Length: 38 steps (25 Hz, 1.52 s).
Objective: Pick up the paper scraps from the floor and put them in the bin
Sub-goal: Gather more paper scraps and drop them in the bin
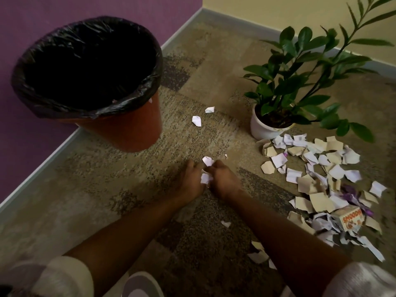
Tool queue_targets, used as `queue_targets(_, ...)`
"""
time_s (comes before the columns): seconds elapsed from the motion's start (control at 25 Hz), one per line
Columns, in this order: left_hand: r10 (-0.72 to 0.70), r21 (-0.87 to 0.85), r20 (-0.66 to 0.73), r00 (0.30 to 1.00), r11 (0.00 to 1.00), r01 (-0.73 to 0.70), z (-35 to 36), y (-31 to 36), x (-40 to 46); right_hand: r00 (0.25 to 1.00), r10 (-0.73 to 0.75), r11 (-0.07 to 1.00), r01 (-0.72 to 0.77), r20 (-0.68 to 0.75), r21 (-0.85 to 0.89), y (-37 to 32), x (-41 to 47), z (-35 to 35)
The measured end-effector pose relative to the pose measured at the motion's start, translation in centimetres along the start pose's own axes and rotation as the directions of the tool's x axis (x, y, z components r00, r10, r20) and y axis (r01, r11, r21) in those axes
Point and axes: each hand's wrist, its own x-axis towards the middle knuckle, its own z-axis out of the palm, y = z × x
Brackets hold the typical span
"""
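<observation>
Gathering white scraps [206,170] between left hand [191,179] and right hand [221,179], both grips pinching paper; cupping tighter before lifting toward bin [90,67].

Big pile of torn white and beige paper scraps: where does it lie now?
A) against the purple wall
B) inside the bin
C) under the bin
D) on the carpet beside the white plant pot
D: the big pile of torn white and beige paper scraps spreads over the carpet just in front of the white plant pot.

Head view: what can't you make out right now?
- Bin: inside too dark to see, black liner.
- Scraps between left hand and right hand: count hidden by fingers.
- Small box: print blurred.
- Plant: top cut off by the frame edge.
</observation>
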Motion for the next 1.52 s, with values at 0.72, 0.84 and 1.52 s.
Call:
queue_targets(0.72, 0.036, -0.053, -0.483, 0.875, 0.996, -0.071, -17.0, 8.1, 5.1, 0.843, 0.047, 0.94, 0.144, -0.536, 0.308, -9.7, 4.1, -15.9)
queue_targets(0.84, 0.092, -0.055, -0.619, 0.78, 0.986, -0.16, -21.1, 9.7, 4.5, 0.808, -0.026, 0.904, 0.27, -0.588, 0.33, -13.6, 5.3, -19.7)
queue_targets(1.52, -0.135, 0.033, -0.608, 0.783, 0.98, 0.195, -31.7, 1.9, 2.3, 0.846, -0.357, 0.862, 0.462, -0.395, 0.21, -25.3, 10.2, -20.4)
